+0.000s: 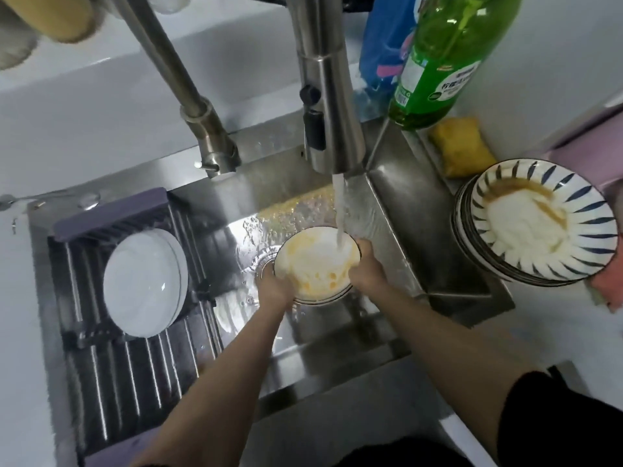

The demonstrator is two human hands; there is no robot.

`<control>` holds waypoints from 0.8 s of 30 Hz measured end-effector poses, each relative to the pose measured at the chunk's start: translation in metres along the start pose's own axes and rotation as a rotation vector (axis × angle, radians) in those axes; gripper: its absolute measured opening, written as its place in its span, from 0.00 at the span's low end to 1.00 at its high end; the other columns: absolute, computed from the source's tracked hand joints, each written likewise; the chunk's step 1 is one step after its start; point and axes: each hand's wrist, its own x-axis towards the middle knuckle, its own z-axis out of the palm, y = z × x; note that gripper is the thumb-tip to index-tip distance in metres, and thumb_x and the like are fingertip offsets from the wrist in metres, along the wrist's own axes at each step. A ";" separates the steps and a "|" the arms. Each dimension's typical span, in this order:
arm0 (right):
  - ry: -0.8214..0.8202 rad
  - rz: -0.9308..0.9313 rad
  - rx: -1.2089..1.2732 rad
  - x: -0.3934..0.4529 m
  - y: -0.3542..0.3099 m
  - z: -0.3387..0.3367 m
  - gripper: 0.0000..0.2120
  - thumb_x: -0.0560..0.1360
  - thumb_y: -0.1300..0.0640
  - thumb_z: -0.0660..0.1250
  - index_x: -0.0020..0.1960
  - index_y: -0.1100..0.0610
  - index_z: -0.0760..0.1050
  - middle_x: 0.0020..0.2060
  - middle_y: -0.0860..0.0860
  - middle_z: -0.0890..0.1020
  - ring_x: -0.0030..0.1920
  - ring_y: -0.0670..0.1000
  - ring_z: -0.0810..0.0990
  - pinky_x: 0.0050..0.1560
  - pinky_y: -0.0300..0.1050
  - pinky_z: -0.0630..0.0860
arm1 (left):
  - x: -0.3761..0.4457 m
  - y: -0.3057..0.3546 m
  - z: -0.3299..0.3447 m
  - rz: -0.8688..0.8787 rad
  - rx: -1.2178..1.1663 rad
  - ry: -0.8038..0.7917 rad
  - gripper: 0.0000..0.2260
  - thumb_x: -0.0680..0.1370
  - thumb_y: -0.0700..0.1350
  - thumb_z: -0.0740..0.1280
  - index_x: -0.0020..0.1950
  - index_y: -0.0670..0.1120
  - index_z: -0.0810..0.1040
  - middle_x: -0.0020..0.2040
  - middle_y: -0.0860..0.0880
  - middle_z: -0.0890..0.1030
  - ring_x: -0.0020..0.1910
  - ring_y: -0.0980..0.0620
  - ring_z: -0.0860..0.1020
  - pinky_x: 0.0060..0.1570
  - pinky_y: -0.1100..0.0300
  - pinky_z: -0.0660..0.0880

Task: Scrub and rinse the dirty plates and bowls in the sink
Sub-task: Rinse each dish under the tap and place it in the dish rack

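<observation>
Water from the brushed-steel pull-down tap (332, 106) pours into the white, yellow-smeared bowl (313, 262) you hold over the drain of the stainless-steel sink (391, 210). Your left hand (274, 288) grips its near-left rim; your right hand (365, 269) curls over its right rim, fingers inside. Clean white plates (143, 284) rest on the dark roll-up rack (135, 365) across the sink's left side. On the white worktop (539, 332) to the right, a stack of blue-striped dirty bowls (536, 220) stands beside a yellow sponge (463, 150) and a green detergent bottle (448, 59).
</observation>
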 end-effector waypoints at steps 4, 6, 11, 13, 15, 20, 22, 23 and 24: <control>-0.019 0.057 0.039 0.014 0.016 0.011 0.32 0.74 0.69 0.58 0.74 0.51 0.56 0.61 0.59 0.75 0.58 0.61 0.74 0.47 0.44 0.71 | -0.005 -0.001 0.017 0.027 0.077 -0.060 0.28 0.73 0.44 0.70 0.70 0.41 0.65 0.62 0.43 0.76 0.58 0.44 0.76 0.57 0.56 0.73; -0.011 0.043 0.064 0.019 0.017 0.011 0.32 0.73 0.68 0.58 0.74 0.50 0.57 0.62 0.58 0.75 0.59 0.61 0.74 0.48 0.43 0.70 | -0.017 0.004 0.020 0.164 0.281 -0.073 0.33 0.76 0.51 0.69 0.74 0.40 0.60 0.74 0.39 0.62 0.72 0.42 0.63 0.68 0.54 0.63; 0.028 -0.063 0.055 0.026 0.019 0.003 0.30 0.74 0.64 0.58 0.74 0.46 0.62 0.66 0.52 0.75 0.63 0.56 0.73 0.51 0.37 0.67 | -0.033 0.004 0.023 0.682 0.772 -0.418 0.22 0.79 0.55 0.63 0.71 0.50 0.71 0.76 0.47 0.63 0.77 0.48 0.56 0.74 0.54 0.41; 0.052 -0.092 0.038 0.024 0.017 0.003 0.29 0.75 0.63 0.60 0.74 0.46 0.63 0.65 0.51 0.76 0.63 0.55 0.74 0.56 0.39 0.69 | -0.038 0.009 0.026 0.805 0.711 -0.447 0.14 0.79 0.46 0.65 0.63 0.44 0.79 0.67 0.43 0.75 0.69 0.45 0.70 0.67 0.60 0.61; 0.094 -0.099 0.001 0.023 0.013 0.004 0.26 0.74 0.62 0.61 0.71 0.49 0.67 0.61 0.52 0.78 0.61 0.57 0.75 0.57 0.43 0.71 | -0.040 0.014 0.033 0.833 0.725 -0.436 0.15 0.77 0.45 0.61 0.55 0.40 0.82 0.58 0.41 0.81 0.58 0.41 0.78 0.57 0.55 0.71; 0.206 -0.134 -0.259 0.020 -0.004 -0.006 0.19 0.74 0.60 0.62 0.65 0.58 0.70 0.51 0.57 0.81 0.53 0.60 0.78 0.43 0.44 0.70 | -0.053 0.027 0.044 0.854 0.550 -0.359 0.10 0.76 0.42 0.62 0.47 0.38 0.81 0.51 0.40 0.83 0.50 0.41 0.80 0.48 0.55 0.73; 0.255 -0.170 -0.394 0.014 -0.013 -0.013 0.19 0.74 0.59 0.62 0.65 0.59 0.69 0.50 0.58 0.80 0.53 0.59 0.78 0.42 0.44 0.68 | -0.056 0.032 0.047 0.831 0.441 -0.318 0.06 0.76 0.40 0.66 0.50 0.40 0.79 0.51 0.41 0.82 0.51 0.42 0.79 0.45 0.59 0.69; 0.279 -0.182 -0.440 0.010 -0.017 -0.014 0.18 0.74 0.58 0.63 0.63 0.59 0.70 0.50 0.58 0.80 0.53 0.59 0.78 0.42 0.44 0.67 | -0.056 0.035 0.049 0.794 0.405 -0.316 0.07 0.76 0.40 0.66 0.53 0.41 0.77 0.52 0.42 0.82 0.52 0.41 0.79 0.44 0.59 0.68; 0.291 -0.184 -0.479 0.005 -0.020 -0.014 0.17 0.74 0.55 0.63 0.62 0.58 0.71 0.52 0.57 0.79 0.53 0.59 0.78 0.43 0.44 0.68 | -0.058 0.038 0.050 0.732 0.385 -0.330 0.13 0.75 0.42 0.67 0.59 0.43 0.75 0.53 0.43 0.81 0.53 0.42 0.79 0.44 0.58 0.69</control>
